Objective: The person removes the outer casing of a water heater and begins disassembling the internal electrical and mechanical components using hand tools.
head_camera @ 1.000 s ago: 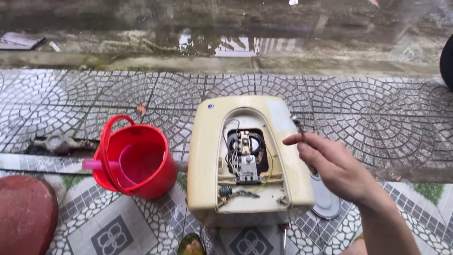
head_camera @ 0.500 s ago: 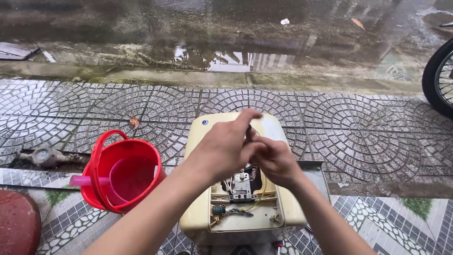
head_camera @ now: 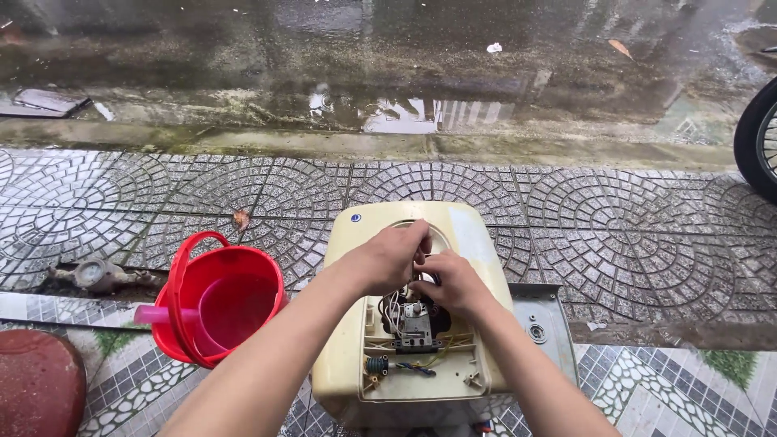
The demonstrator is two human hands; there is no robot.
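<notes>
Outdoors on wet patterned paving, working inside the opened cream water heater (head_camera: 453, 243): left hand (head_camera: 394, 257) and right hand (head_camera: 453, 283) meeting over the wiring cavity (head_camera: 413, 320), fingers curled, probably pinching something small, though hidden. Red bucket (head_camera: 218, 299) standing left of the hands. Likely calling for careful, steady loosening.

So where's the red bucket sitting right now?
In the head view, the red bucket stands on the tiled ground at lower left, just left of the opened cream appliance casing and beside the left forearm.
</notes>
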